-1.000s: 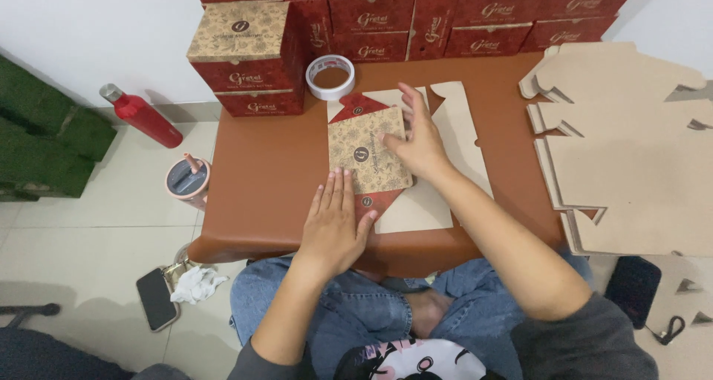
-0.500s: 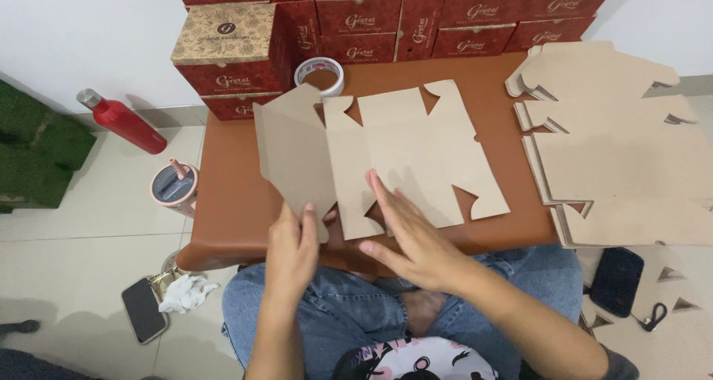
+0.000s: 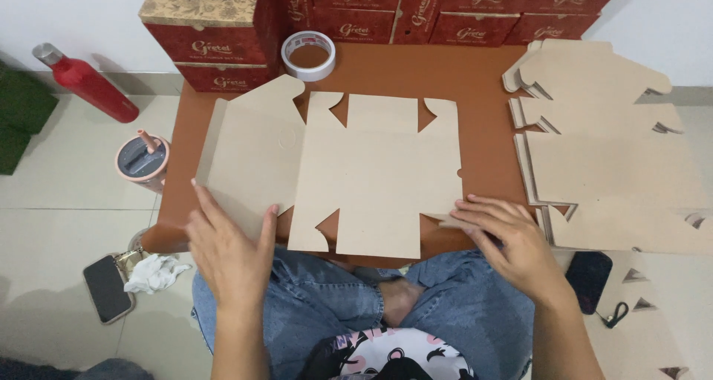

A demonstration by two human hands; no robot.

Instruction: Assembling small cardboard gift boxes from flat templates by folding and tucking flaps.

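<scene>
The flat box blank (image 3: 371, 168), an unfolded sheet of plain brown cardboard with cut flaps, lies printed side down at the centre of the low brown table (image 3: 475, 75).

Left hand (image 3: 226, 250): positioned at 7 o'clock from the blank's centre. Fingers are extended and spread, palm down. The fingertips rest on the lower edge of the blank's left panel; the thumb points toward the notch beside that panel. Nothing is clasped; the hand is open and pressing flat.

Right hand (image 3: 512, 239): positioned at 4 o'clock from the blank's centre. Fingers are extended and slightly fanned, pointing toward 10 o'clock. The fingertips touch the blank's lower right corner flap. The hand is open; nothing is enclosed in it.

Surroundings:
- Stack of flat blanks (image 3: 609, 142) at 3 o'clock, overhanging the table's right edge.
- Roll of tape (image 3: 308, 55) at 12 o'clock, just beyond the blank's top flaps.
- Red printed boxes (image 3: 445, 8) stacked along the far edge, 11 to 1 o'clock.
- Red bottle (image 3: 85, 83) and pink lidded cup (image 3: 140, 161) on the floor, 9 to 10 o'clock.
- Phone (image 3: 106, 287) and crumpled white cloth (image 3: 156, 272) on the floor at 8 o'clock.
</scene>
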